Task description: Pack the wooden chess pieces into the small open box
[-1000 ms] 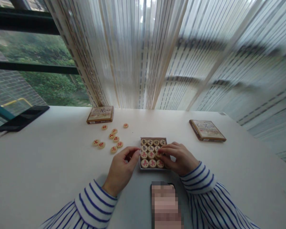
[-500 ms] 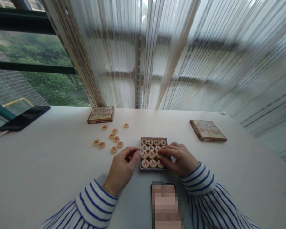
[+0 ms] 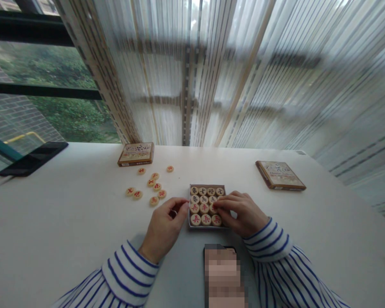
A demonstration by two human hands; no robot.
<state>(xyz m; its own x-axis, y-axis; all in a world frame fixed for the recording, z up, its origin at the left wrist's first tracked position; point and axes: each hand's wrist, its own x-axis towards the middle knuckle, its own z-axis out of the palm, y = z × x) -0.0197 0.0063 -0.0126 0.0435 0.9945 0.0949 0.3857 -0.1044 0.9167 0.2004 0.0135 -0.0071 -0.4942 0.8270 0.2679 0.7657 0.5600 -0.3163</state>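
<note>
Head view shows xiangqi pieces (image 3: 205, 220), red 兵 and black 士 legible, inside a shallow box (image 3: 205, 227), the left hand (image 3: 163, 229) at its left wall and right hand (image 3: 240, 211) over its right side, neither's grip discernible, both placed as a second ago while the curtain (image 3: 199, 85) has shifted.

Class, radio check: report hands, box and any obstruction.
Left hand at left edge of box. Right hand at a red-marked piece inside. Box: pieces in rows, right hand hiding some.

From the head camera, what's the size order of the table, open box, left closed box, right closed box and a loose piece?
1. Table
2. Open box
3. Left closed box, right closed box: too similar to rank
4. Loose piece
</note>
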